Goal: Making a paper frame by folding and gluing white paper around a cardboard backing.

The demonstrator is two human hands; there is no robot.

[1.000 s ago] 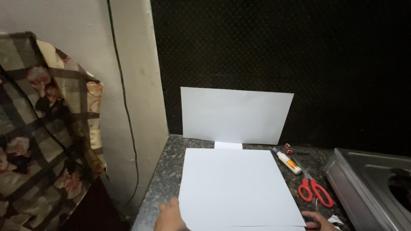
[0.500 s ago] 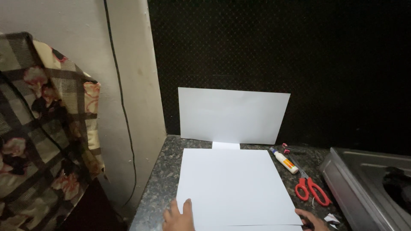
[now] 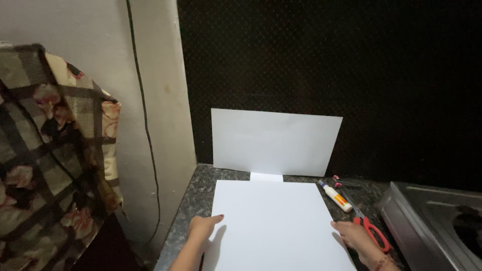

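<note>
As the white sheet (image 3: 276,221) lies flat, left hand (image 3: 203,227) and right hand (image 3: 354,236) at its edges.

Large white sheet (image 3: 278,223): blank, smooth, uncreased. Lies flat on the dark speckled surface (image 3: 198,195), long side running away from you, far edge just short of the back wall. Your left hand (image 3: 203,227) touches its left edge, your right hand (image 3: 354,236) its right edge, both near the close end.

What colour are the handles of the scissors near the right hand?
The scissors have red handles, seen best in the head view, beside the right hand.
</note>
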